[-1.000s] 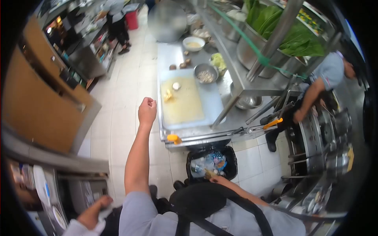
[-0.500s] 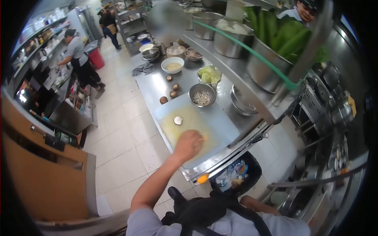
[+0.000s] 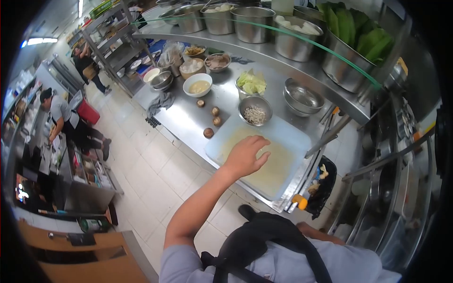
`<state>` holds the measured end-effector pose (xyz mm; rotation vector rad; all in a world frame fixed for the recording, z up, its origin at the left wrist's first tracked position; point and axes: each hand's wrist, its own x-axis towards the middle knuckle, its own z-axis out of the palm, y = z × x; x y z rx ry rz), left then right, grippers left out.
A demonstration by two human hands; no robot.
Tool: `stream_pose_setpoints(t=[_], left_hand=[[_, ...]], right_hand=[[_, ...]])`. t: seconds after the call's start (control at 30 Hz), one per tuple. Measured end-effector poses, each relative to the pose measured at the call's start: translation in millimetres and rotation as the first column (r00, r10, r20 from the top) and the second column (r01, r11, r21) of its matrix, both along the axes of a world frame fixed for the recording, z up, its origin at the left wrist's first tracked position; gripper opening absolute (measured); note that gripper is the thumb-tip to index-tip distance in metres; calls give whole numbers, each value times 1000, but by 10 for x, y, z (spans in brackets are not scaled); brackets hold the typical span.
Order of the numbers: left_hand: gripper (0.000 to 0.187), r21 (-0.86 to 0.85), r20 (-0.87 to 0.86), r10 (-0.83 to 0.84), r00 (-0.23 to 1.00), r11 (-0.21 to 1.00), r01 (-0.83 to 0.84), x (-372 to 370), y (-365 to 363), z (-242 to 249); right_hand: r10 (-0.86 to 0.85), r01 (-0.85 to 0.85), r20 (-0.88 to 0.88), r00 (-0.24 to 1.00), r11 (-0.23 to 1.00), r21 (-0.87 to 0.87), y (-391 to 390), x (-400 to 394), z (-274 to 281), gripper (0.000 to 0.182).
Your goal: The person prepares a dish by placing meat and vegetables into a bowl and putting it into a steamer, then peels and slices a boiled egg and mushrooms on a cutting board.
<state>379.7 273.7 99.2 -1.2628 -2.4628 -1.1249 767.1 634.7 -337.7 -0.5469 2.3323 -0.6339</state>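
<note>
My left hand (image 3: 247, 155) is open over a pale, yellow-stained cutting board (image 3: 281, 177), palm down, with fingers loosely bent and the thumb apart. The part of the board beneath it is hidden. At the board's far edge stands a metal bowl (image 3: 255, 111) of small chopped pale pieces. Several brown mushrooms, one nearest the board (image 3: 208, 133), lie on the steel table (image 3: 188, 122) beyond its left corner. Only part of my right forearm (image 3: 321, 233) shows beside my body, and that hand is out of sight.
Cut lettuce (image 3: 251, 82) and stacked metal bowls (image 3: 303, 96) stand behind the board. A white bowl (image 3: 197, 86) is farther left. A steel shelf (image 3: 264, 45) with pots overhangs the back. A black bin (image 3: 325, 186) is below the right edge. A person (image 3: 71, 118) stands at the left counter.
The view has shifted, and my left hand has opened and moved toward the board's far left part. The pale mushroom seen there earlier no longer shows.
</note>
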Motion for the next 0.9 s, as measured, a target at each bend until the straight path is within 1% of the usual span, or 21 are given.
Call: stream_pose_setpoints(t=[0.03,0.07,0.1,0.13,0.17,0.2,0.27,0.33,0.37,0.43,0.47,0.5,0.53,0.57,0.63,0.67,0.73,0.77,0.8,0.87,0.9], left_hand=[[30,45,-19,-24,1000,999,25,-130,6,24],[28,93,-39,-41,998,995,45,-273,-12,34],[28,93,-45,-39,998,995,43,-432,-65,14],[27,36,-44,-95,994,995,97,-566,-127,-49],[26,-16,-27,-145,989,989,145,-655,-208,-131],[26,-4,-28,-126,992,992,125,-822,-326,-172],[25,-302,6,-157,988,941,151,-1093,-854,-355],[27,-317,31,-29,999,948,37,-1564,-1501,-665],[29,-370,76,133,988,924,-96,-1802,-1806,-639],[32,-261,-84,387,918,881,-395,-2396,-2483,-865],[32,-285,-100,462,881,835,-471,-2794,-2815,-1033],[33,-309,-227,535,814,753,-581,-3098,-3050,-1103],[34,-316,-354,578,735,666,-676,-3371,-3195,-1174],[34,-333,-344,535,771,699,-633,-3624,-3285,-1312],[38,-299,-440,596,671,608,-736,-4023,-3394,-1645],[38,-329,-425,551,718,645,-690,-4095,-3379,-1775],[39,-270,-319,389,864,836,-477,-4014,-3232,-1871],[39,-284,-238,180,954,927,-246,-3872,-3154,-1852],[39,-276,-158,-38,987,961,-7,-3656,-3101,-1778],[34,-334,-61,-371,927,882,331,-3263,-3063,-1514],[34,-325,-63,-383,921,881,344,-3328,-3169,-1428]], right_hand=[[-38,39,19,999,995,-86,119,235,-511,33],[-284,280,219,933,959,53,303,447,164,31],[-550,515,342,762,834,195,746,920,874,28],[-683,628,376,626,728,274,1032,1266,1409,26],[-756,689,381,532,648,324,1210,1454,1833,24],[-803,732,369,468,586,347,1297,1510,2156,21],[-811,738,353,467,577,349,1233,1361,2110,23],[-828,749,350,438,551,368,1077,1429,2180,25],[-840,757,346,419,533,377,999,1443,2243,26],[-857,793,409,314,474,384,875,1363,2348,27],[-818,714,393,419,565,414,826,1260,2403,31],[-768,629,384,512,640,442,801,1158,2442,34],[-738,591,463,490,672,446,835,1112,2391,34],[-751,588,445,487,659,469,640,994,2456,34],[-791,662,417,447,606,441,-465,516,2271,34],[-795,708,428,431,592,386,-1270,190,2031,34],[-758,763,476,445,600,242,-3023,-898,1822,34],[-730,777,507,459,606,170,-3747,-1538,1956,34],[-707,785,534,465,608,122,-4289,-2101,2152,34],[-677,766,561,476,633,114,-4748,-2876,2589,33],[-684,742,557,470,649,170,-4777,-3115,2754,33]])
